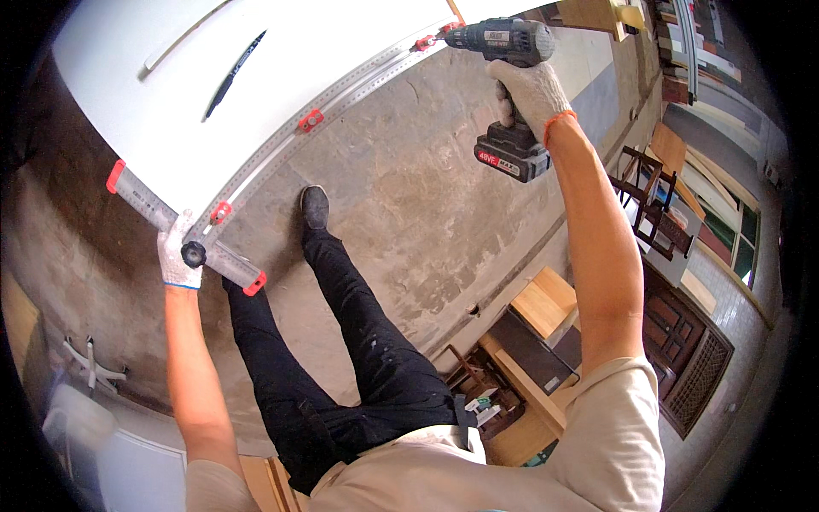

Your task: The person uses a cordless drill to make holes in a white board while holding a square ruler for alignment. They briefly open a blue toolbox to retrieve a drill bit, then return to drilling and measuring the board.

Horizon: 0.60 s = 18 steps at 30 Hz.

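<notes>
Bare concrete workshop floor: gloved left hand grips the T-shaped drilling jig along the white panel; right hand clasps the cordless drill at its far end.

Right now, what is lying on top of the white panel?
A long metal drilling guide with red stops, along the white panel's edge. The left hand covers its T-shaped end; the panel face beneath is hidden.
</notes>
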Available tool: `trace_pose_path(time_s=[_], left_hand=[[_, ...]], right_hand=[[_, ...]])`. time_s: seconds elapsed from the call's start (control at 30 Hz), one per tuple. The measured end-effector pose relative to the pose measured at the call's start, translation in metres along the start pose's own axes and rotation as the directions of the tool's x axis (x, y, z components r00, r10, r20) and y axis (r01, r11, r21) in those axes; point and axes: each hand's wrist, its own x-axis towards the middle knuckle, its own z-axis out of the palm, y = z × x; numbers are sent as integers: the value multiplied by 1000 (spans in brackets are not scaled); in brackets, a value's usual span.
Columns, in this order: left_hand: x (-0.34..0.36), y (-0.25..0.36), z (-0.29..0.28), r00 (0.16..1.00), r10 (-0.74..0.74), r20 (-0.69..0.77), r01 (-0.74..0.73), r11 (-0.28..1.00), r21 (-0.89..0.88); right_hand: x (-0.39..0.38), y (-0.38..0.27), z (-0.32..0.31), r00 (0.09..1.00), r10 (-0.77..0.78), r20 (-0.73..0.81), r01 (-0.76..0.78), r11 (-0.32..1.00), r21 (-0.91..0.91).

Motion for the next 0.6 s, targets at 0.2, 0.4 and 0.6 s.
trace_pose_path(time_s=[0.2, 0.4, 0.6], left_hand=[[6, -5, -10, 999, -27, -46, 29, 999, 37], [4, -4, -6, 1000, 0, -3, 0, 1000, 29], [-1, 1, 1, 1000, -5, -3, 5, 1000, 20]], right_hand=[[-1, -3, 3, 1000, -8, 1, 8, 1000, -30], [0, -7, 4, 1000, -25, 1, 25, 997, -75], [-1, -10, 8, 999, -23, 22, 24, 997, -72]])
